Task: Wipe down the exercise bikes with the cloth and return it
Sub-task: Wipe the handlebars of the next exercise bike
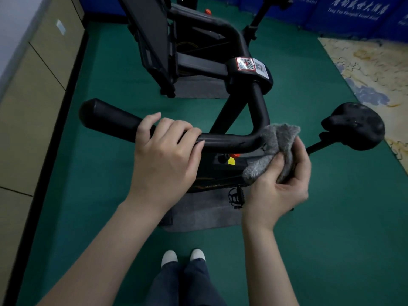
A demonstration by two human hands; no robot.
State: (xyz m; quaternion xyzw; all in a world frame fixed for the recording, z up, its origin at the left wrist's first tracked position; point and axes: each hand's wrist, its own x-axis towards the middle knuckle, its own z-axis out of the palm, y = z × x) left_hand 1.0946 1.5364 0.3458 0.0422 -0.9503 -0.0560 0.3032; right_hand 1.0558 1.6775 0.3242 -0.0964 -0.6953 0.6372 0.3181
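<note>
**Q:** Where are the hands?

**A:** The left hand [167, 149] curls over the black handlebar [225, 141] of the near exercise bike [254, 102], with its fingers wrapped round the bar just beside the padded left grip. The right hand [280, 184] grips a crumpled grey cloth [278, 142], thumb pressed into it and fingers curled behind.

**Q:** And the cloth?

**A:** It is bunched against the handlebar's right-hand bend, touching the bar.

**Q:** What surrounds them?

**A:** The bike stands on a grey mat [205, 213] on a green floor [106, 151]. Its black saddle [355, 127] sits to the right. A second bike [198, 40] stands beyond, towards the floor's far edge.
</note>
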